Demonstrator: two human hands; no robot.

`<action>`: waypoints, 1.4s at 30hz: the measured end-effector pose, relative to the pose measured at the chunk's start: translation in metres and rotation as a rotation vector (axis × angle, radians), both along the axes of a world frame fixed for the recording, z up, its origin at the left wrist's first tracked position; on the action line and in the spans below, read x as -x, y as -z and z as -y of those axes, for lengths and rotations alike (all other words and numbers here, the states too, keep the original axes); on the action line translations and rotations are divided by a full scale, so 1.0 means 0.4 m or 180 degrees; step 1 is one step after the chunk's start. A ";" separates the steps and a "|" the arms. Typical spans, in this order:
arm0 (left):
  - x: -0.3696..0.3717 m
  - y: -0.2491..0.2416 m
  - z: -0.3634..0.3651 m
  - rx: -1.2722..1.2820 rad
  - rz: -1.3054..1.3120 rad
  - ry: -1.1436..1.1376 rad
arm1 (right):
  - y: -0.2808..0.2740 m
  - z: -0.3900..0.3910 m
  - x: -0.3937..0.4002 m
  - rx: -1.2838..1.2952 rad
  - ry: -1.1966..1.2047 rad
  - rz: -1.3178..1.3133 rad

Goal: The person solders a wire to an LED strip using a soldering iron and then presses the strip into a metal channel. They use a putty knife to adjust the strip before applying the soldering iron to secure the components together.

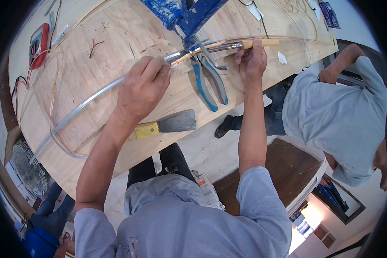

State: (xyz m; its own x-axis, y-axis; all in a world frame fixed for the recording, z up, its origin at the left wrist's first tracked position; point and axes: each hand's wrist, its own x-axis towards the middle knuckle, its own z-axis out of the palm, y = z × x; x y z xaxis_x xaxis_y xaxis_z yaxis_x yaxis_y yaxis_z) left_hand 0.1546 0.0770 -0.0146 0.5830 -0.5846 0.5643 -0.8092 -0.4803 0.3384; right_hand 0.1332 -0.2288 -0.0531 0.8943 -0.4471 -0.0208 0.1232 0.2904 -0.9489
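My left hand [144, 88] is closed around a long metal channel strip [88, 99] that runs down to the left across the plywood table. My right hand [251, 60] pinches the wooden handle [267, 43] of a tool whose metal shaft points left toward the strip. Between my hands stands a blue vise [187, 19] with a metal bar [208, 56], and a copper-coloured wire passes beside it. Pliers with blue and grey handles [210, 84] lie just below the vise, their jaws hidden beneath it. A scraper with a yellow handle [146, 130] rests near the table's front edge.
A red multimeter [38, 46] and loose wires lie on the left of the plywood table [90, 73]. Scraps of white paper [282, 57] are at the right. One person [335, 112] stands at the right, and another [47, 223] is at the lower left.
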 end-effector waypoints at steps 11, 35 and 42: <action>0.001 -0.002 -0.001 0.0016 -0.0007 0.0004 | -0.002 0.001 0.001 0.0021 -0.0054 0.0022; -0.008 0.002 -0.009 0.0129 -0.0100 0.0123 | -0.002 -0.001 0.000 0.0112 -0.0173 0.0041; -0.006 0.005 -0.005 0.0165 -0.0042 0.0118 | -0.005 -0.003 0.001 0.0115 -0.0207 0.0024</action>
